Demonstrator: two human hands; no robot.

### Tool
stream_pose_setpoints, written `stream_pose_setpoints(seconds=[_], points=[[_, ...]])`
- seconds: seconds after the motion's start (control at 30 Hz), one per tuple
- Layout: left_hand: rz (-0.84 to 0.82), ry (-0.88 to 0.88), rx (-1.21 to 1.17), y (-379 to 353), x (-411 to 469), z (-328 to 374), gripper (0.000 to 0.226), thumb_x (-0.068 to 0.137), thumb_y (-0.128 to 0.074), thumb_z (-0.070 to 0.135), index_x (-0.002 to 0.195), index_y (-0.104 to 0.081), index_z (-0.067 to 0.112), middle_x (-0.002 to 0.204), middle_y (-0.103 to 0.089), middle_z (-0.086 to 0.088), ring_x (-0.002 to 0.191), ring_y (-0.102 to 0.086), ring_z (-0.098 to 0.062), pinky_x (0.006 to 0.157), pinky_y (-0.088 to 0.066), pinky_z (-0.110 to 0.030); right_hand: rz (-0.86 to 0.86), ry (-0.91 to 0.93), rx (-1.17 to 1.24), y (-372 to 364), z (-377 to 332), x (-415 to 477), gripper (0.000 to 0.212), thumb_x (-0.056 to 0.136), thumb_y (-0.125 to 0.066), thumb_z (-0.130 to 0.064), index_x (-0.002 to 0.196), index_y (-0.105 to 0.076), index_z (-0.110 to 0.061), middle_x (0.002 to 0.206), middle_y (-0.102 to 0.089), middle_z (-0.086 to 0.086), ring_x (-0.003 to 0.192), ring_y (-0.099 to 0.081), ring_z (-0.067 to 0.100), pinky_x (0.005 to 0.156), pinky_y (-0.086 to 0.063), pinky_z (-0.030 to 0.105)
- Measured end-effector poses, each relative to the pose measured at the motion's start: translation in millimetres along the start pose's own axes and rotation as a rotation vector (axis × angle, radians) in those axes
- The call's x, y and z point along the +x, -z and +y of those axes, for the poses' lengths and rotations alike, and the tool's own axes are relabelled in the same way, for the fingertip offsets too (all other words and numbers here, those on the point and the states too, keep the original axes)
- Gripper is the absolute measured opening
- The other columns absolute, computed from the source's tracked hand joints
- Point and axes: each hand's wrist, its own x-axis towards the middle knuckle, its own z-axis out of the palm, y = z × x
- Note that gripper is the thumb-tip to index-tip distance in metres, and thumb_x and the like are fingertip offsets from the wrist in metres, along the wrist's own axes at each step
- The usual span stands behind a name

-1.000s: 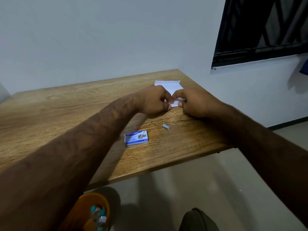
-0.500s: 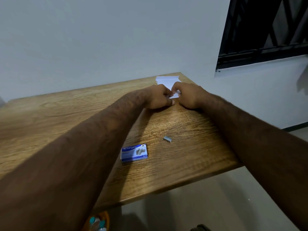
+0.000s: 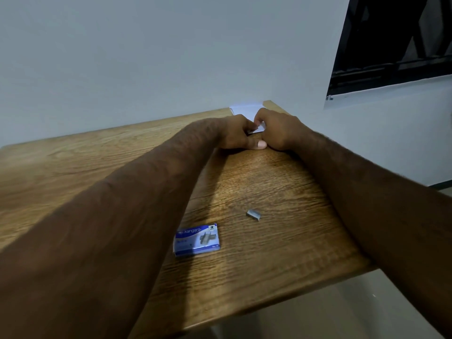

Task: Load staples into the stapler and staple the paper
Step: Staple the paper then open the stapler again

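Note:
A white sheet of paper [image 3: 244, 109] lies at the far right corner of the wooden table [image 3: 256, 265]. My left hand [image 3: 234, 133] and my right hand [image 3: 278, 130] meet over its near corner, both with fingers curled and pinching it. My left thumb presses flat on the table. No stapler shows; the hands hide whatever lies under them. A blue staple box [image 3: 197, 239] lies closed between my forearms, nearer to me. A short strip of staples [image 3: 253, 214] rests to the right of the box.
The table's back edge meets a white wall. Its right edge runs just beyond my right forearm, with pale floor [image 3: 367, 309] below. A dark barred window [image 3: 396, 42] is at the upper right.
Both hands stay closed on the paper's near corner, now pressed closer together. The view has leaned forward, so the box and the staple strip sit lower in frame.

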Motion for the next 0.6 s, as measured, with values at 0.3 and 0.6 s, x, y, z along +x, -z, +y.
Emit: stream_pose_setpoints(seconds=[0.3, 0.6], points=[[0.152, -0.024, 0.244, -2.6, -14.5, 19.5, 0.055, 0.092, -0.062, 0.053, 0.119, -0.054, 0.006, 0.117, -0.062, -0.011, 0.109, -0.057, -0.027, 0.086, -0.044, -0.036, 0.16, 0.041, 0.05, 5.9, -9.7, -28.4, 0.047, 0.089, -0.063, -0.026, 0.134, -0.053, -0.021, 0.145, -0.055, 0.005, 0.122, -0.057, 0.029, 0.098, -0.048, 0.043], [0.164, -0.117, 0.114, -2.3, -90.9, 27.5, 0.032, 0.1, -0.054, 0.033, 0.103, -0.071, 0.005, 0.104, -0.074, -0.01, 0.103, -0.065, -0.028, 0.095, -0.05, -0.042, 0.235, 0.055, 0.15, 10.4, -25.1, -82.4, 0.037, 0.093, -0.052, -0.011, 0.128, -0.062, -0.018, 0.129, -0.066, 0.004, 0.118, -0.059, 0.022, 0.096, -0.047, 0.035]])
